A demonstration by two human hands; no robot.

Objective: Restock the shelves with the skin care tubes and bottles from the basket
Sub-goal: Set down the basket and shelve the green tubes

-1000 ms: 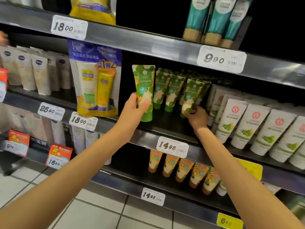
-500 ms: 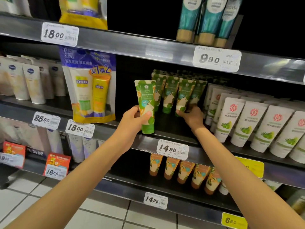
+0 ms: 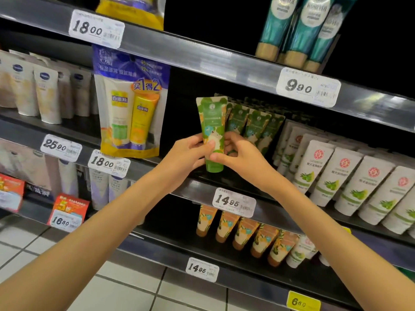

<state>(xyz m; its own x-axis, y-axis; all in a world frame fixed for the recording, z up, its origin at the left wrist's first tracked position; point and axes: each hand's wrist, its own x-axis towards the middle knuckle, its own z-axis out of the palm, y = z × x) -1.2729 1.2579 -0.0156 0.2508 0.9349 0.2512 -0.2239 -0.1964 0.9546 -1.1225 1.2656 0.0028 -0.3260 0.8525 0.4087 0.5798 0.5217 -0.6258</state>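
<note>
If I set this green tube (image 3: 212,129) down crooked, it could knock the row of matching tubes (image 3: 256,124) just behind and tip them over. Both my hands are clamped on it, the left hand (image 3: 186,156) pinching its left side and the right hand (image 3: 242,158) gripping low on its right. It stands upright between them, cap down, at the front edge of the shelf (image 3: 157,168). I can't quite tell whether the cap touches the shelf.

green tube (image 3: 213,133) | upright (cap down) | left hand (image 3: 186,157), right hand (image 3: 239,157) pinching it
</note>
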